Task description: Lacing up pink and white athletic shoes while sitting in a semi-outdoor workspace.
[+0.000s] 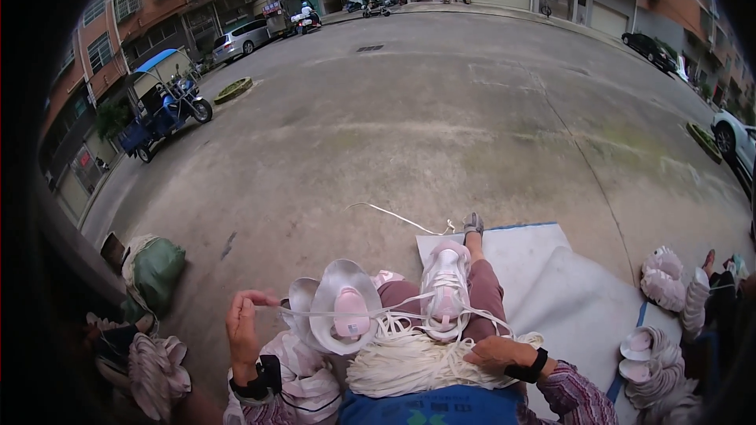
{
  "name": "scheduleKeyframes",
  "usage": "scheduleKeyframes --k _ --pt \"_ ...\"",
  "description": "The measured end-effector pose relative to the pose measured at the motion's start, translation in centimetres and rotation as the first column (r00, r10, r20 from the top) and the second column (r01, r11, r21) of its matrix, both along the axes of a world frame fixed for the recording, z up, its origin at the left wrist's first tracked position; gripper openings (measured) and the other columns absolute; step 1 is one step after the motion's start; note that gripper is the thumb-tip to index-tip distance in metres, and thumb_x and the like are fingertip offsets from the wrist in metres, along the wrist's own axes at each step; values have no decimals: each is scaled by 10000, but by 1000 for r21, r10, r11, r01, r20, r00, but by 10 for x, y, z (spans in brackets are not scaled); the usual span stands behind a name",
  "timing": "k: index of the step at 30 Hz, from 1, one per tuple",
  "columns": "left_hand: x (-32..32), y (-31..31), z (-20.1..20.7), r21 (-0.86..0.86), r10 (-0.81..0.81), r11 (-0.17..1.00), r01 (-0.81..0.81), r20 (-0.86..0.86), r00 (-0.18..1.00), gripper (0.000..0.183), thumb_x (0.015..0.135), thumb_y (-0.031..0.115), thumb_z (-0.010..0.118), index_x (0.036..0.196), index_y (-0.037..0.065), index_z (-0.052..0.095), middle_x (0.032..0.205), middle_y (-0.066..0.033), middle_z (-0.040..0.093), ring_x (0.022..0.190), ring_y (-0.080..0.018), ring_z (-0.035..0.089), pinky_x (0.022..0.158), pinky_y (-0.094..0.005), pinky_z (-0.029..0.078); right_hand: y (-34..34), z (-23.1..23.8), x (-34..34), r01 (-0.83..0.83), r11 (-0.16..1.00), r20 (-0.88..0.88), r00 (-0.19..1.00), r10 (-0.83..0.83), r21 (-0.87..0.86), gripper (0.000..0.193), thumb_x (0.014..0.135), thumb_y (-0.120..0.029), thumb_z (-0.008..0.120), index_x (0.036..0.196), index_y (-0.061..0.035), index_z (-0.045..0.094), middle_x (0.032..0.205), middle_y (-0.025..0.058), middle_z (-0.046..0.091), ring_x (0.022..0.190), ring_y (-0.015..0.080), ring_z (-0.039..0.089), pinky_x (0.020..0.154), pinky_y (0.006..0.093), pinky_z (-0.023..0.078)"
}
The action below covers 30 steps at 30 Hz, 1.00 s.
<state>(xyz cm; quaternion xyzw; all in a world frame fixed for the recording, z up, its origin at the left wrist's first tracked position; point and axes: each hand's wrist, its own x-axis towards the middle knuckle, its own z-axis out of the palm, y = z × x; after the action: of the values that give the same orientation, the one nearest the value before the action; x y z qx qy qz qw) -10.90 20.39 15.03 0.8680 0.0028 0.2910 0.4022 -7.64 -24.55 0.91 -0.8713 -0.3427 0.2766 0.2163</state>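
Observation:
A white and pale pink shoe upper (446, 287) lies across my lap, toe pointing away from me. A flat white shoelace (319, 314) passes through it and stretches out to both sides. My left hand (246, 329), raised at the left, pinches one end of the lace. Low at the right, my right hand (496, 354) curls against a thick bundle of white laces (405, 366); the lace's other side runs to it, and its fingertips are partly hidden. Beside the upper, silvery-white nested uppers (346, 303) with a pink patch rest near my left hand.
A grey sheet (543, 267) covers the ground at the right. Stacked uppers (650, 358) and another person's leg (709, 264) are there. A green sack (157, 271) and more uppers (157, 374) stand left. A loose lace (398, 216) lies ahead; a blue three-wheeler (165, 110) is parked beyond.

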Motion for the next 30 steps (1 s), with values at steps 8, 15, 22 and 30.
scheduleKeyframes --k 8,15,22,30 --pt "52 -82 -25 -743 -546 622 247 -185 817 192 934 163 404 1008 7 488 639 14 417 526 -67 381 547 -230 404 21 30 60 401 862 -60 913 -404 310 400 948 -343 414 919 -1 620 748 223 608 633 390 584 606 454 445" --pt "64 -108 -39 -621 -591 737 267 -402 699 170 955 154 460 937 9 547 694 4 503 575 -48 452 519 -190 379 64 16 42 601 763 -619 699 -357 238 454 930 -392 416 865 3 630 673 38 556 585 153 498 512 312 376" --pt "64 -118 -55 -649 -594 725 231 -418 687 260 946 151 523 1119 -40 560 852 -41 594 706 -86 584 636 -202 471 51 -39 30 938 347 -915 125 -384 -17 254 893 -262 534 781 -42 594 564 -29 467 378 60 328 339 234 238" --pt "89 -141 -76 -692 -675 676 254 -444 589 204 935 162 557 1018 -21 596 805 -8 585 616 -42 507 524 -177 438 61 -28 30 999 24 -975 -34 -219 -40 187 899 -268 588 811 -111 539 628 -49 458 393 29 288 339 216 202"
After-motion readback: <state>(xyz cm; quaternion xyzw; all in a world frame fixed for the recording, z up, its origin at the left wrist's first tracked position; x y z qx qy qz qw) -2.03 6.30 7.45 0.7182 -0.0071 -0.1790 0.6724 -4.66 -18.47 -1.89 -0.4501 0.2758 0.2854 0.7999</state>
